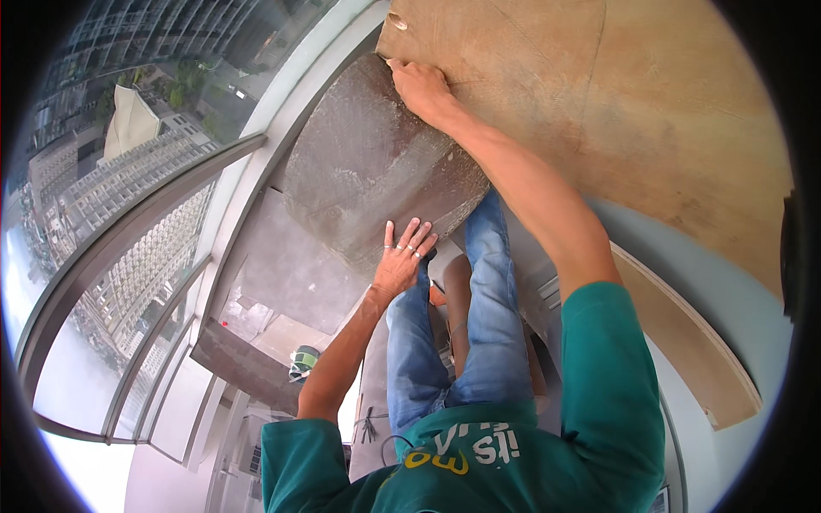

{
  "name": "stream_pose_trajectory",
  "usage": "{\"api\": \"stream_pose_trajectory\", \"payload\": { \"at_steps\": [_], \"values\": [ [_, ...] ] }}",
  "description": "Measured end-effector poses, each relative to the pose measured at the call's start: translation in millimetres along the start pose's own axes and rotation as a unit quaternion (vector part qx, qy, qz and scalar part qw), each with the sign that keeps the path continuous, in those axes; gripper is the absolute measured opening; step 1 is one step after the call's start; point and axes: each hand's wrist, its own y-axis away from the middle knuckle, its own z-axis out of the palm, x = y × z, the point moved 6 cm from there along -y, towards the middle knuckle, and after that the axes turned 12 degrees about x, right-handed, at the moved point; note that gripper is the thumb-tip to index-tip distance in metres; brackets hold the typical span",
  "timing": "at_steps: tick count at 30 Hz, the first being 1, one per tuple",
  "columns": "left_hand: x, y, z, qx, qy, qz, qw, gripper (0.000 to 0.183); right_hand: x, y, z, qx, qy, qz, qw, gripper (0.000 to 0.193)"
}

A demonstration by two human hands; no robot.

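A dusty grey-brown board (359, 162) with smears and rounded-looking edges lies before me. My left hand (399, 263) is at its near edge, fingers spread flat against the surface and rings showing on some of them. At the far end, my right hand (421, 88) is closed where the board meets a large tan plywood sheet (650, 103). Its fingertips are pinched together at the plywood's edge, and whatever may be between them is too small to make out.
Tall windows (141, 201) with metal frames run along the left, with city buildings far below. A green and white roll or container (304, 361) sits on a grey surface at lower left. A curved-looking wooden strip (684, 342) stands at right. My jeans-clad legs (496, 316) are below the board.
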Motion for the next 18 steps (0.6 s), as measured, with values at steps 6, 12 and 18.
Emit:
{"api": "stream_pose_trajectory", "payload": {
  "at_steps": [6,12,18],
  "values": [
    [-5,3,2,0.038,-0.005,0.009,0.999,0.080,29,97,-15,-0.125,0.036,0.074,0.989,0.048],
    [-5,3,7,0.037,0.016,0.005,0.999,0.081,76,229,-49,-0.170,0.075,0.110,0.976,0.068],
    [-6,5,6,0.029,0.020,0.003,0.999,0.082,113,314,-65,-0.218,0.050,0.164,0.961,0.075]
  ]
}}
